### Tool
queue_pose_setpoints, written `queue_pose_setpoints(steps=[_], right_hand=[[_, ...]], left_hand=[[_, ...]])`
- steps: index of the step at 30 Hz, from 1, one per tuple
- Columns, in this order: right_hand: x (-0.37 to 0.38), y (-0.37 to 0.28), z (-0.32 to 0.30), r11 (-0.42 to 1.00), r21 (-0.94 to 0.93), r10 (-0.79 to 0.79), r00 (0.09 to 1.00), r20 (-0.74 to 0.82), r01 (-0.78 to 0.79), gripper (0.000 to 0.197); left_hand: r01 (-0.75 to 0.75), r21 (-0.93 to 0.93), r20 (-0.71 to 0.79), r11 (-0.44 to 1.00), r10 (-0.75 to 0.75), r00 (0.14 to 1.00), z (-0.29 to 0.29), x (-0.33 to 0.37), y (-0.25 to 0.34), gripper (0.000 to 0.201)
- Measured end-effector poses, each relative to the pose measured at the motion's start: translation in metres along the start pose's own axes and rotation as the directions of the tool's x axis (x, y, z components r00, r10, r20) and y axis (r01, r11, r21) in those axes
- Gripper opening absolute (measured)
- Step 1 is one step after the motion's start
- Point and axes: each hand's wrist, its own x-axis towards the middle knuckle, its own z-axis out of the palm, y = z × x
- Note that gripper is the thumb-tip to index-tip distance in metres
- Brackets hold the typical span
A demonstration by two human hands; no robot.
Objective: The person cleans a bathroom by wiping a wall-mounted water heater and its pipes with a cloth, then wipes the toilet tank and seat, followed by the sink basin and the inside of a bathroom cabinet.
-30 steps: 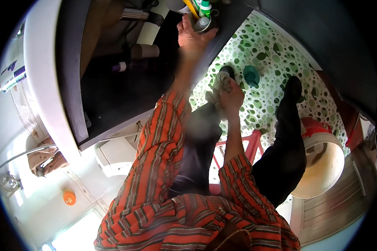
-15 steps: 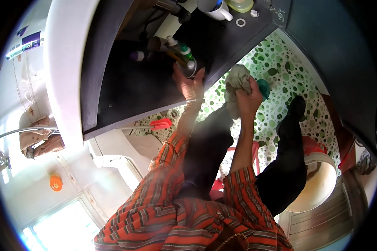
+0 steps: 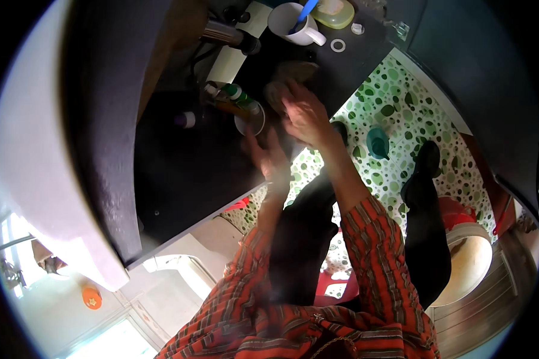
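Observation:
On the dark cabinet shelf, my right hand (image 3: 307, 115) is closed on a greyish cloth (image 3: 276, 93), pressed to the surface; motion smears its outline. To its left stands a small pale cup (image 3: 251, 123) holding several tubes, among them a green tube with a white cap (image 3: 241, 96). My left hand (image 3: 268, 158) is just on the near side of this cup, fingers apart and slightly blurred. Its fingertips are close to the cup; whether they touch it, I cannot tell. A purple-and-white capped tube (image 3: 187, 119) lies farther left on the shelf.
At the back are a white mug (image 3: 287, 29) with a blue handle in it, a yellow-green soap dish (image 3: 334, 13) and a white ring (image 3: 338, 45). An open dark door (image 3: 479, 90) borders the right. On the patterned floor sit a teal cup (image 3: 378, 143) and a pale bucket (image 3: 468, 263).
My right hand has swung from above the floor, left onto the shelf, with the cloth. My left hand has drawn back from around the cup of tubes. The view has shifted.

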Motion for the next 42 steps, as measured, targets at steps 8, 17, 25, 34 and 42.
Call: queue_pose_setpoints(steps=[8, 17, 25, 34, 42], right_hand=[[0.034, 0.022, 0.015, 0.997, -0.073, -0.029, 0.999, 0.036, 0.032, 0.032], [-0.017, -0.016, -0.009, 0.839, 0.410, 0.411, 0.911, -0.044, -0.359, 0.042], [-0.020, 0.001, 0.001, 0.955, 0.021, 0.295, 0.955, -0.029, -0.294, 0.039], [-0.018, -0.003, -0.001, 0.975, -0.102, 0.199, 0.980, 0.021, -0.196, 0.015], [-0.011, -0.003, 0.000, 0.995, 0.082, 0.077, 0.983, -0.168, -0.064, 0.046]], left_hand=[[-0.170, 0.324, 0.152, 0.931, 0.126, 0.980, -0.004, -0.014, 0.021, 0.082], [-0.532, 0.082, 0.354, 0.842, 0.475, 0.806, 0.059, 0.027, 0.091, 0.027], [-0.308, 0.474, 0.445, 0.825, 0.077, 0.892, 0.145, 0.104, 0.070, 0.040], [-0.584, 0.286, 0.387, 0.759, 0.466, 0.795, 0.105, 0.088, 0.089, 0.030], [-0.763, 0.634, 0.637, -0.123, 0.643, 0.426, -0.054, 0.059, 0.049, 0.009]])
